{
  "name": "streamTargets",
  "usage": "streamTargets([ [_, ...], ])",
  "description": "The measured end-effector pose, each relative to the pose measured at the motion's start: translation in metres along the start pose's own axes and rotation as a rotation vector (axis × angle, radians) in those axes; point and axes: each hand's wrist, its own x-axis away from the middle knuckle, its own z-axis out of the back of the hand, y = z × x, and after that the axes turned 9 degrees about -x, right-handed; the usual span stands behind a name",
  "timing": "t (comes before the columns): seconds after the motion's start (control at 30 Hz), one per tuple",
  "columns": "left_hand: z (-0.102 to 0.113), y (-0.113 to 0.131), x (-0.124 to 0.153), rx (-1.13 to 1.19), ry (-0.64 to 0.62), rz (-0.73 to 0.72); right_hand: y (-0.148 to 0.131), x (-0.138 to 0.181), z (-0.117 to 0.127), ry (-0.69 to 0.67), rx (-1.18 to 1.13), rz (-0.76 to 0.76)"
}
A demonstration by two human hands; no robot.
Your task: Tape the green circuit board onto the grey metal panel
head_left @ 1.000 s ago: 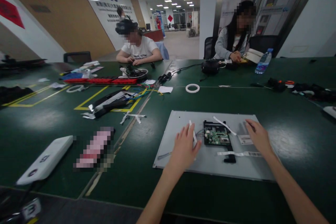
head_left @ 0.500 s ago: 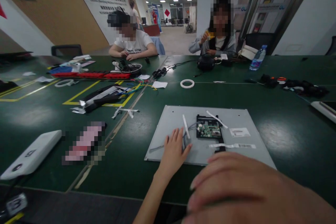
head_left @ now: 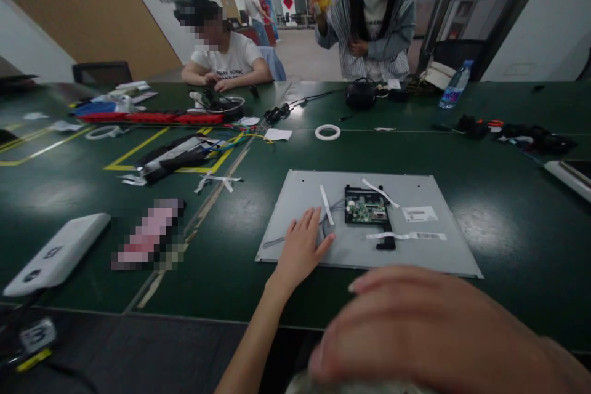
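My left hand [head_left: 302, 249] lies on the near left part of a flat grey panel [head_left: 286, 197], its fingers spread and its fingertips close to thin grey cables and a white tape strip [head_left: 326, 204]. A green circuit board [head_left: 368, 209] in a black frame is fixed to the middle of the panel. White strips run across the frame, and a white label [head_left: 419, 214] is stuck to its right. Large and blurred, my right hand [head_left: 415, 326] is raised near the camera. Its fingers are loosely bent and somewhat apart, with nothing visible in them; the palm is hidden.
To the left lie a white power bank [head_left: 58, 252] and a pink phone [head_left: 150, 234]. A tape roll [head_left: 327, 132], a black pouch [head_left: 361, 93] and a water bottle [head_left: 456, 86] stand farther back. One person [head_left: 231, 55] sits opposite; another person [head_left: 376, 24] stands.
The view has tilted downward, so the table sits higher in the picture. My right hand's fingers have bent more. The person at the back right has stood up. My left hand stays on the panel.
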Motion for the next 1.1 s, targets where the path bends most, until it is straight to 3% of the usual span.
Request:
streamTargets([
  [0.07, 0.003, -0.001, 0.001, 0.005, -0.012, -0.012, 0.033, 0.01, 0.019, 0.054, 0.144, -0.211],
  [0.17, 0.007, -0.002, 0.001, 0.009, -0.032, -0.036, 0.117, 0.043, 0.034, 0.164, 0.258, -0.431],
  [0.27, 0.007, -0.002, 0.0, 0.008, -0.04, -0.05, 0.197, 0.078, 0.037, 0.337, 0.314, -0.529],
  [0.37, 0.006, -0.001, 0.0, 0.003, -0.041, -0.047, 0.24, 0.097, 0.038, 0.41, 0.266, -0.592],
  [0.53, 0.012, 0.003, -0.006, 0.015, -0.054, -0.027, 0.267, 0.1, 0.039, 0.486, 0.235, -0.611],
  [0.67, 0.019, 0.01, -0.036, 0.065, -0.035, 0.042, 0.277, 0.1, 0.035, 0.53, 0.321, -0.585],
  [0.77, 0.015, 0.015, -0.073, 0.083, 0.016, -0.151, 0.278, 0.101, 0.033, 0.468, 0.376, -0.543],
  [0.9, 0.002, 0.016, -0.111, 0.157, -0.05, -0.357, 0.274, 0.101, 0.033, 0.384, 0.417, -0.522],
  [1.0, -0.006, 0.013, -0.119, 0.244, -0.057, -0.429, 0.271, 0.1, 0.034, 0.35, 0.42, -0.521],
  [1.1, -0.009, 0.01, -0.118, 0.253, -0.028, -0.445, 0.27, 0.1, 0.033, 0.406, 0.363, -0.524],
])
